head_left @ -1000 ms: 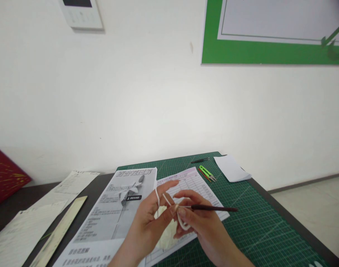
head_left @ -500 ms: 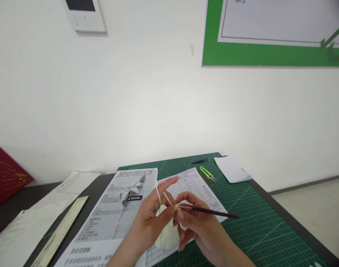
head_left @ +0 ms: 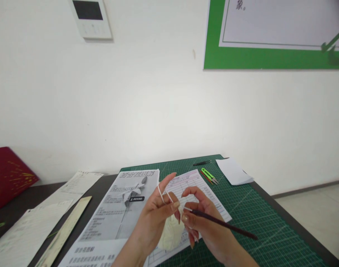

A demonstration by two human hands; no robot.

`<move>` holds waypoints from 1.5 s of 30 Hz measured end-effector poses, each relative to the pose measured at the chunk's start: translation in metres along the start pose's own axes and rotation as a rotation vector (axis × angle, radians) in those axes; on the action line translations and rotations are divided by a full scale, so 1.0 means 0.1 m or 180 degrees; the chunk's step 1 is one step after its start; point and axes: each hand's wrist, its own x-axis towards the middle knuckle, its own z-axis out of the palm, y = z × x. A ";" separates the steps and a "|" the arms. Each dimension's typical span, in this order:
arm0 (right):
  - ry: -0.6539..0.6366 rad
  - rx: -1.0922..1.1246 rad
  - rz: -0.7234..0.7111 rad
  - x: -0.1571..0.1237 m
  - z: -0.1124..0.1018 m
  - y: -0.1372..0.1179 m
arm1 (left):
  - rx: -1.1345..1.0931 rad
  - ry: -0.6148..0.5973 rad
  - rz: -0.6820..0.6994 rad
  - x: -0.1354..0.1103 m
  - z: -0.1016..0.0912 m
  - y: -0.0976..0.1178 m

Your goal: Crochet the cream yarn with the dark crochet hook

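Observation:
White yarn (head_left: 160,190) loops over the raised index finger of my left hand (head_left: 154,215), whose thumb pinches the strand against the other fingers. Just to the right, my right hand (head_left: 207,222) grips a crochet hook (head_left: 230,225) by its dark brown handle. The hook's thin metal shaft points left at the pinched yarn, and its tip is too small to make out. A small gap separates the two hands. Beneath them a pale cream ball of yarn (head_left: 169,237) rests on a printed form (head_left: 218,207), partly hidden by my fingers.
A green cutting mat (head_left: 253,218) carries green thread snips (head_left: 207,173), dark tweezers (head_left: 202,163) and white paper (head_left: 233,172). To the left lie a printed sheet with a flower picture (head_left: 108,207), a pale ruler-like strip (head_left: 66,230), handwritten pages (head_left: 44,226) and a red board (head_left: 10,174).
My right hand has drawn a little right, away from the left, and the hook's handle now slants more steeply down. My left index finger stays raised with yarn over it. The view has shifted slightly.

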 end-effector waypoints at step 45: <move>0.0859 0.0708 -0.0820 -0.01 -0.04 0.00 | 0.0339 -0.0114 0.0764 -0.06 -0.02 -0.02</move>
